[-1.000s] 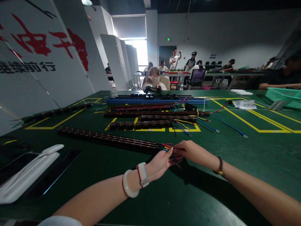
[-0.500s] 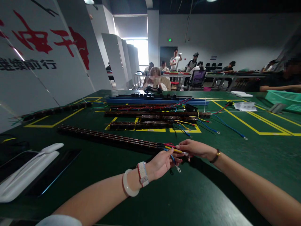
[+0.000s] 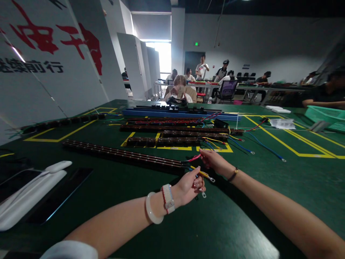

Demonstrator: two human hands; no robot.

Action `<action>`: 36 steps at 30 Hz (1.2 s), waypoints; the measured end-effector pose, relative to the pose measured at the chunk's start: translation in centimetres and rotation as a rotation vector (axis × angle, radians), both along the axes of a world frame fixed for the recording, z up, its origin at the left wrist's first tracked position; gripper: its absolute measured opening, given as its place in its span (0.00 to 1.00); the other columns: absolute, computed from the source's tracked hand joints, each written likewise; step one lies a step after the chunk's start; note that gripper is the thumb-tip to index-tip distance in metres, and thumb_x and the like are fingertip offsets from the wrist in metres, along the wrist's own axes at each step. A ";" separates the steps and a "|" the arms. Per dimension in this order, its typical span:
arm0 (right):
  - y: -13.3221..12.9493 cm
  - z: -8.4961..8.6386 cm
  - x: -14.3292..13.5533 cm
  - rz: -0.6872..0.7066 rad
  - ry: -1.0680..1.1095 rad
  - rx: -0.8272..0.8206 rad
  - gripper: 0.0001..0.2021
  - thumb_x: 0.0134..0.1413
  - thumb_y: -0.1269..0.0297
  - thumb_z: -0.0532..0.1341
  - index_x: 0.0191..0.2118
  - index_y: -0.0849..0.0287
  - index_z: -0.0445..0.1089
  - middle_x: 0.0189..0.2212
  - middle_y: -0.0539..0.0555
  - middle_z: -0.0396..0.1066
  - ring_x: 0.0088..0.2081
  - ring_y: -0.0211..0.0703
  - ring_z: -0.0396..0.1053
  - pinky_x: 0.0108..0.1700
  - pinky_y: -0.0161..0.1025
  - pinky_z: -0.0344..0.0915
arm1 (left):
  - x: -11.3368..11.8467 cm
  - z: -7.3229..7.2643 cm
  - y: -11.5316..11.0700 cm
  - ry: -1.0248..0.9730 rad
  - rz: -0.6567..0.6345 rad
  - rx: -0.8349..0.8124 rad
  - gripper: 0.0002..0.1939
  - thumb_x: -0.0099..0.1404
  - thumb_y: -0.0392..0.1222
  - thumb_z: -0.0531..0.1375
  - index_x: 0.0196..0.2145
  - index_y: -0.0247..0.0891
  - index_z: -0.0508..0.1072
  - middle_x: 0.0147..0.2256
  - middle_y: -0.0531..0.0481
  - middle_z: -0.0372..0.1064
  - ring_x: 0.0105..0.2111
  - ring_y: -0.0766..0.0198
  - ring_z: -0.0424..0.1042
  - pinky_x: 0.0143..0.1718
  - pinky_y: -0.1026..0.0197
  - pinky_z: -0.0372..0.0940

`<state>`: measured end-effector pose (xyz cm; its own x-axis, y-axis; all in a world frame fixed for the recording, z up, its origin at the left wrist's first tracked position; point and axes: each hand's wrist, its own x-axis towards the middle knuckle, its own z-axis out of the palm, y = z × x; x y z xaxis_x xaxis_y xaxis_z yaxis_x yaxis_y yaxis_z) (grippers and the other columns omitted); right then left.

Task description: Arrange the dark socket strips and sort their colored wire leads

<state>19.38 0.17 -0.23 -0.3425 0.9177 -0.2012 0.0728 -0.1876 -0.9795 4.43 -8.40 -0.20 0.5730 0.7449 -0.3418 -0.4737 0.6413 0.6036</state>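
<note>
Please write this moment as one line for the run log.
left hand: holds yellow wire | right hand: pinches red wire | long dark bar: on green table

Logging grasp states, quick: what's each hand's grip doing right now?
Left hand: closed, holding the yellow wire; a second metal lug shows below the fingers.
Right hand: closed, fingertips pinching the red wire.

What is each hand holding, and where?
Left hand: yellow wire and blue wire, near their lugs. Right hand: red wire, pinched at the end away from the bar.
</note>
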 end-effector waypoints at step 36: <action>-6.9 2.1 2.4 0.306 -0.997 0.915 0.19 0.64 0.54 0.48 0.27 0.59 0.63 0.23 0.52 0.64 0.25 0.37 0.61 0.27 0.35 0.49 | -0.3 0.0 -0.9 -0.013 0.087 0.063 0.12 0.64 0.35 0.45 0.34 0.30 0.67 0.31 0.43 0.67 0.31 0.63 0.69 0.44 0.54 0.63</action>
<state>21.81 -6.76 1.85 -0.6208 0.7698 0.1484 0.7281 0.6363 -0.2551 4.13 -9.28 -0.20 0.5090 0.8121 -0.2854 -0.5341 0.5580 0.6351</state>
